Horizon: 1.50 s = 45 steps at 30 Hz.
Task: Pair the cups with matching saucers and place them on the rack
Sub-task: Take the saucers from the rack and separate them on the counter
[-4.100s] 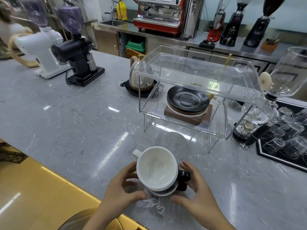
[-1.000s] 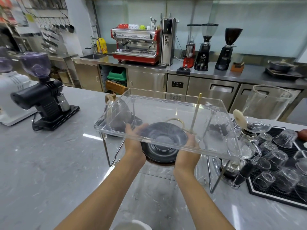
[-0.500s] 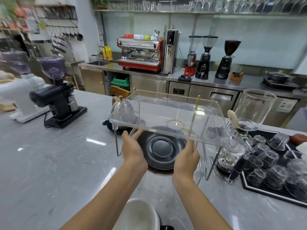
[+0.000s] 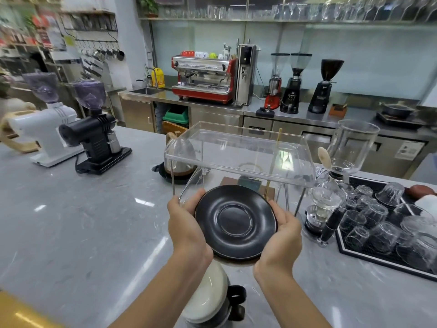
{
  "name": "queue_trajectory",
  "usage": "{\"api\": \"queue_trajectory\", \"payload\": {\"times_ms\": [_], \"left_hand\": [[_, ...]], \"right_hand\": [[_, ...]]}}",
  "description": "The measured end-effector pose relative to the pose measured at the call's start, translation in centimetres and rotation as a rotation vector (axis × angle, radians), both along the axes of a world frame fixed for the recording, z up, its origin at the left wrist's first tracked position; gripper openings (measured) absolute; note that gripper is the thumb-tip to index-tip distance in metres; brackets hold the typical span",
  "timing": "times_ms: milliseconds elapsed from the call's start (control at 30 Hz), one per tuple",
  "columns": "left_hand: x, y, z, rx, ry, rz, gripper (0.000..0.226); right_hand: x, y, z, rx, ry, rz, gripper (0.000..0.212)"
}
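Saucers [image 4: 236,221], black on top, have come out from under the clear rack [image 4: 238,155], held at their rims by left hand [image 4: 186,223] and right hand [image 4: 281,235], ready for pairing with the 2 stacked cups [image 4: 209,297] below.

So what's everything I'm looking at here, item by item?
saucers: a stack, black on top, held in front of the rack
clear rack: one, transparent, on the grey counter
stacked cups: white on top, black-handled one below, near counter edge
kettle: one, glass, behind the rack
grinders: two on the counter, left: one black, one white
espresso machine: one, red, back counter
back grinders: three, right of the espresso machine
syphon brewer: one, glass, right of the rack
upturned glasses: many, clear, on a black mat
left hand: grips the saucers' left edge
right hand: grips their right edge
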<state>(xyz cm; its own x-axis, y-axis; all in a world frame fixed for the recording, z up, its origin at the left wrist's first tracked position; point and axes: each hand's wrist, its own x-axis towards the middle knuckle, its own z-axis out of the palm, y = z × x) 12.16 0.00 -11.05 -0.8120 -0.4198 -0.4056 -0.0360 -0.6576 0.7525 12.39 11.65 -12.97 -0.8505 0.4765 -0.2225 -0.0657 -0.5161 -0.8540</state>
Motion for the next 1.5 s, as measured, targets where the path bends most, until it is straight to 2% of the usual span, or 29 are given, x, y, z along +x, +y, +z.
{"api": "queue_trajectory", "payload": {"times_ms": [100,267,667,1067,1367,1500], "left_hand": [[1.5,0.7,0.1,-0.011,0.006,0.010,0.066],[3.5,2.5,-0.3,-0.015,-0.021,-0.002,0.065],[6.9,9.4,-2.4,-0.005,-0.109,-0.069,0.061],[9.5,15.4,-7.7,-0.035,-0.207,-0.073,0.057],[10.5,16.6,-11.7,-0.049,-0.292,-0.063,0.056],[10.8,16.1,-12.7,-0.057,-0.308,-0.078,0.056]], "right_hand": [[1.4,0.8,0.1,-0.068,0.017,0.008,0.051],[3.6,2.7,0.1,-0.070,0.028,0.020,0.057],[7.7,9.9,-0.7,-0.005,-0.013,0.066,0.048],[9.8,16.4,-6.7,0.009,-0.174,0.056,0.047],[10.6,17.8,-9.9,0.152,-0.246,0.103,0.036],[10.4,17.6,-11.5,0.218,-0.253,0.175,0.039]]}}
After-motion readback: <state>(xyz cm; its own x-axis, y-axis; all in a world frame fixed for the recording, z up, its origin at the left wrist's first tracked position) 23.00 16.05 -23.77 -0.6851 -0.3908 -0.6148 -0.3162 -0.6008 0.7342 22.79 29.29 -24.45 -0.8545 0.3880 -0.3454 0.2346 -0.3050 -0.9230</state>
